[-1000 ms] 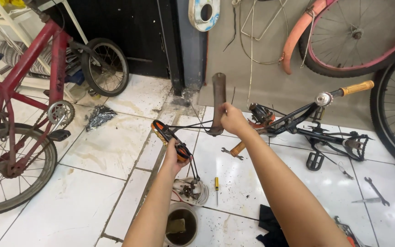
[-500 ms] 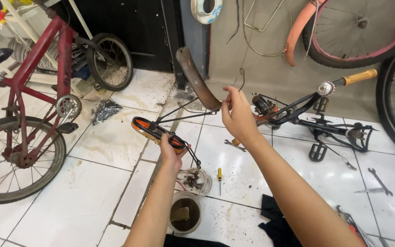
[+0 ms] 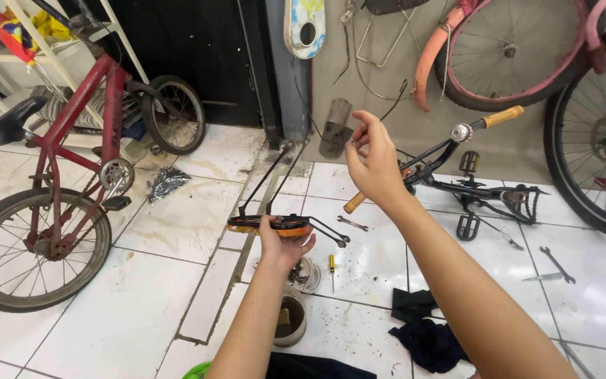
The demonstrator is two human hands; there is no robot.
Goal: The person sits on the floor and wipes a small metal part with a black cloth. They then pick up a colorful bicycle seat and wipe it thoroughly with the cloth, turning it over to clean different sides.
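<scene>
**Orange fender turned level in the left hand**

The orange curved metal bicycle fender with thin black wire stays [image 3: 271, 224] sits at the centre of the frame, the left hand [image 3: 282, 245] closed around its middle from below. Half a second ago it slanted down to the right; now it lies nearly level, its stays reaching up toward the wall, so the piece is being turned over for a look. The right hand [image 3: 373, 165] has risen higher, fingers loosely apart, pinching a thin dark cable [image 3: 395, 98] whose exact hold is hard to tell.

Below the fender, on the glossy white tiled floor [image 3: 142, 309], sit a round grimy tin [image 3: 290, 319], a small yellow-handled screwdriver [image 3: 332, 265] and a crumpled black rag [image 3: 426, 340]. At right lies a black bicycle frame with orange rubber handlebar grips [image 3: 471, 186]; at left stands a red bicycle [image 3: 71, 175].
</scene>
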